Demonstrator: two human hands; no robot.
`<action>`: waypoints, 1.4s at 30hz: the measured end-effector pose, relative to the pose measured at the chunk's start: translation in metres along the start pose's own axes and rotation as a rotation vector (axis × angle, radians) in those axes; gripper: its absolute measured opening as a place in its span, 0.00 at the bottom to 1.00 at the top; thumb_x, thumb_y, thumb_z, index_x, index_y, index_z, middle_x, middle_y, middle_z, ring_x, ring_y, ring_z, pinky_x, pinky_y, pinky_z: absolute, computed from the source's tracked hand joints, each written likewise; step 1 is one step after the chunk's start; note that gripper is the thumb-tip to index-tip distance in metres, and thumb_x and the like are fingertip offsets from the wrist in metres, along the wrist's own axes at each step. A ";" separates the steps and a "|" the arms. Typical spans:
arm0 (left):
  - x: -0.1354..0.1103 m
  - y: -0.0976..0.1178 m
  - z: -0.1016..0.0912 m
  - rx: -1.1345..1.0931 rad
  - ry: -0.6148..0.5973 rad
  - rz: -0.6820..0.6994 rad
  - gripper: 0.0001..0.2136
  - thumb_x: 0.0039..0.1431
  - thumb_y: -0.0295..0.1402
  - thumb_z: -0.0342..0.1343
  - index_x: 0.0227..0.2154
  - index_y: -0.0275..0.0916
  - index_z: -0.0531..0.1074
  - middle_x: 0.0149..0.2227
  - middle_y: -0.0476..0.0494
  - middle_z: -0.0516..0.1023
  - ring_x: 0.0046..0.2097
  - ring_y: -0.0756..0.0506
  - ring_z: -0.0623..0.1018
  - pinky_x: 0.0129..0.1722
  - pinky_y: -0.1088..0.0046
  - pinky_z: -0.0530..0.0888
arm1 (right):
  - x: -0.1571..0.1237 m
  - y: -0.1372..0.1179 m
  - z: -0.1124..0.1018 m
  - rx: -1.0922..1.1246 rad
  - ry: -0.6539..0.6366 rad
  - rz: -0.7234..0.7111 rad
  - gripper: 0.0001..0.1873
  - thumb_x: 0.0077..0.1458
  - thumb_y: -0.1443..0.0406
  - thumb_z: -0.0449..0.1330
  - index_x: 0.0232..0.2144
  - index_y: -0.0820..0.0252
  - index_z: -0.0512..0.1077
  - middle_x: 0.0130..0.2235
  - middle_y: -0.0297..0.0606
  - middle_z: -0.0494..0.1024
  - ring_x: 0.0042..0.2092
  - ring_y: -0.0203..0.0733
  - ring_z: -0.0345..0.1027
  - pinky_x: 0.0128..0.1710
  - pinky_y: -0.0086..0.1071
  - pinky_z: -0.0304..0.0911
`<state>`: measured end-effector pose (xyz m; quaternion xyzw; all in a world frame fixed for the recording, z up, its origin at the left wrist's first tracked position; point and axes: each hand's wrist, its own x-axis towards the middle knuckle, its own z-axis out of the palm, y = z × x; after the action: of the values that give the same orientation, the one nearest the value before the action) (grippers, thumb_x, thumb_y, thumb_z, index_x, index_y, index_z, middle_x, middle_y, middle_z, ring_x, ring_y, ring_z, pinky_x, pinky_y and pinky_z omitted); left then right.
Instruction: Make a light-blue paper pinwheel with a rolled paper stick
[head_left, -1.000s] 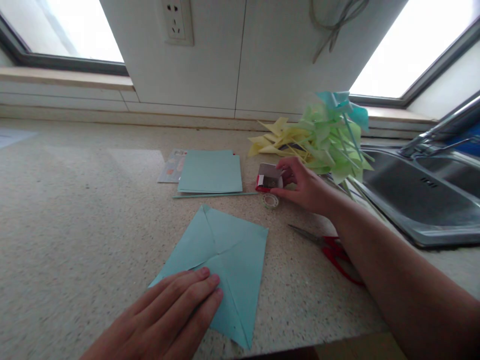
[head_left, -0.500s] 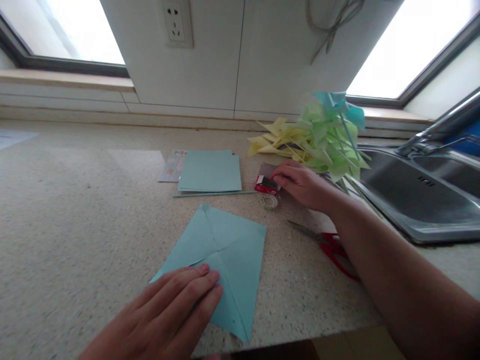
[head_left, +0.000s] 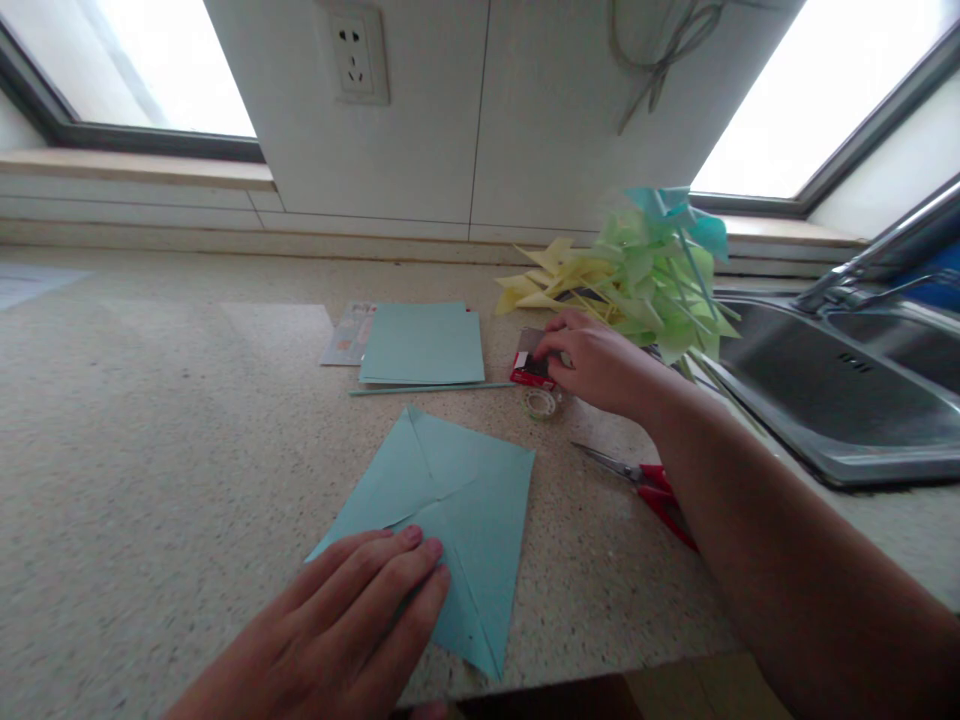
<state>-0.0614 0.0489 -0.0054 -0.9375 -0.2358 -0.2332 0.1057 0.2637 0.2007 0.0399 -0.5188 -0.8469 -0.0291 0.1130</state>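
Note:
A light blue square of paper [head_left: 480, 480] with diagonal creases lies on the counter. My left hand [head_left: 360, 610] rests flat on its lower left part, fingers stretched out. At a small red and white box [head_left: 531, 372], my right hand [head_left: 592, 360] has its fingers bent down and drawn together over the dark inside. What the fingertips grip, if anything, is hidden. A roll of clear tape [head_left: 539, 404] lies just in front of the box. Red-handled scissors [head_left: 637, 475] lie nearer me, their handles partly covered by my right forearm.
Behind the creased sheet is a stack of light blue paper squares [head_left: 424, 342], with a thin blue stick [head_left: 427, 390] along its front edge. Yellow, green and blue paper pinwheels [head_left: 645, 270] are piled at the back right, beside a steel sink [head_left: 840, 390].
My right hand has shifted slightly over the red box, its fingers now further over the opening. My left hand stays on the paper. The camera view has moved a little.

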 end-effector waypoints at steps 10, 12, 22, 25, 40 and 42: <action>0.003 0.003 0.000 -0.003 -0.011 -0.010 0.20 0.70 0.48 0.52 0.48 0.37 0.78 0.48 0.46 0.85 0.49 0.44 0.79 0.51 0.67 0.72 | 0.005 -0.008 -0.005 -0.154 -0.143 0.004 0.12 0.63 0.70 0.56 0.38 0.60 0.81 0.43 0.48 0.76 0.41 0.48 0.70 0.40 0.37 0.63; 0.002 0.003 -0.001 0.004 -0.012 -0.005 0.20 0.70 0.48 0.52 0.48 0.37 0.78 0.48 0.46 0.85 0.49 0.44 0.79 0.50 0.67 0.72 | 0.005 -0.009 -0.007 -0.176 -0.156 0.001 0.13 0.64 0.70 0.55 0.37 0.60 0.81 0.41 0.48 0.76 0.40 0.48 0.69 0.40 0.37 0.62; 0.001 0.005 0.000 -0.005 -0.042 -0.014 0.17 0.69 0.43 0.53 0.49 0.36 0.77 0.49 0.44 0.84 0.50 0.43 0.78 0.51 0.66 0.74 | 0.005 -0.006 -0.005 -0.248 -0.164 0.004 0.06 0.66 0.66 0.60 0.37 0.63 0.76 0.42 0.40 0.77 0.41 0.41 0.72 0.43 0.38 0.69; 0.001 0.005 -0.001 -0.012 -0.055 -0.016 0.17 0.69 0.43 0.53 0.49 0.36 0.77 0.49 0.44 0.84 0.50 0.43 0.78 0.50 0.66 0.74 | 0.005 -0.001 -0.003 -0.254 -0.153 0.003 0.08 0.67 0.61 0.60 0.42 0.61 0.75 0.45 0.39 0.78 0.42 0.41 0.74 0.44 0.40 0.72; 0.000 0.006 -0.001 -0.005 -0.062 -0.016 0.17 0.69 0.42 0.54 0.50 0.35 0.77 0.50 0.43 0.84 0.50 0.42 0.79 0.50 0.65 0.75 | 0.003 0.013 0.002 -0.050 0.040 0.013 0.10 0.65 0.65 0.57 0.32 0.59 0.76 0.40 0.44 0.78 0.42 0.46 0.71 0.43 0.40 0.67; 0.000 0.006 -0.001 -0.010 -0.055 -0.017 0.17 0.69 0.43 0.54 0.50 0.35 0.77 0.50 0.43 0.84 0.50 0.42 0.79 0.50 0.65 0.75 | 0.004 0.014 0.001 0.002 0.100 0.029 0.10 0.65 0.65 0.56 0.34 0.59 0.76 0.40 0.46 0.78 0.42 0.49 0.72 0.44 0.42 0.67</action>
<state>-0.0591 0.0433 -0.0053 -0.9420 -0.2455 -0.2096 0.0923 0.2739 0.2105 0.0391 -0.5288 -0.8327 -0.0524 0.1559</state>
